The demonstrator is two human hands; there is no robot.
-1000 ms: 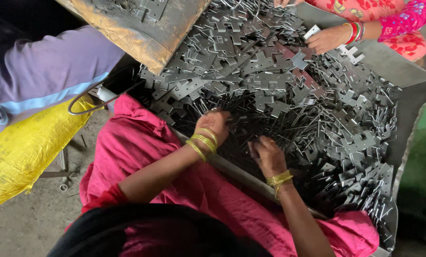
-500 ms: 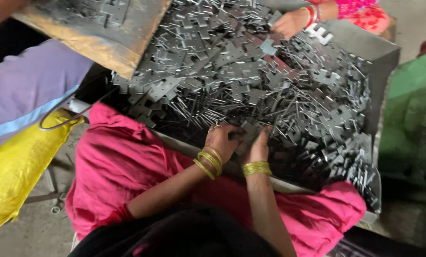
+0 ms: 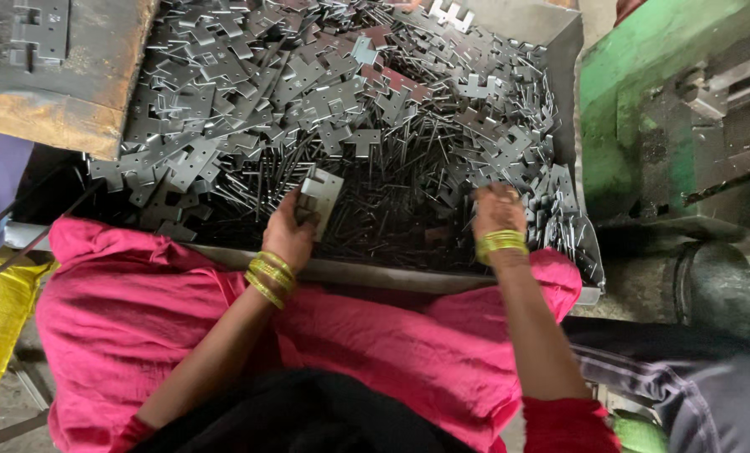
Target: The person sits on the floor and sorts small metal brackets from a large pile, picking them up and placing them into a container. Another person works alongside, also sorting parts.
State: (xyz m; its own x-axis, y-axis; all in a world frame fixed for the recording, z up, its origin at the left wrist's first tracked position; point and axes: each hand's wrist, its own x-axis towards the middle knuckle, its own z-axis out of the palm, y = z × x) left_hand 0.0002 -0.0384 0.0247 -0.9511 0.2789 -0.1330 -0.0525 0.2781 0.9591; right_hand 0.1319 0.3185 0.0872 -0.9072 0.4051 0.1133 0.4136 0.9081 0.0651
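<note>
The fingers of the left hand (image 3: 291,231) pinch a small stack of metal plates (image 3: 320,195) just above the near edge of the metal tray (image 3: 572,50). The right hand (image 3: 496,214) digs into the loose plates (image 3: 308,84); whether its fingers are closed, I cannot tell. The plates seem stiff, thin and sharp-edged, so holding them by the flat sides looks safest.

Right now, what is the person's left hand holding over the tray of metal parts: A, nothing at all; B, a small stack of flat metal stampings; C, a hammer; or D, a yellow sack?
B: the left hand grips a small stack of flat metal stampings above the tray, while the right hand reaches into the loose pile of stampings.
</note>
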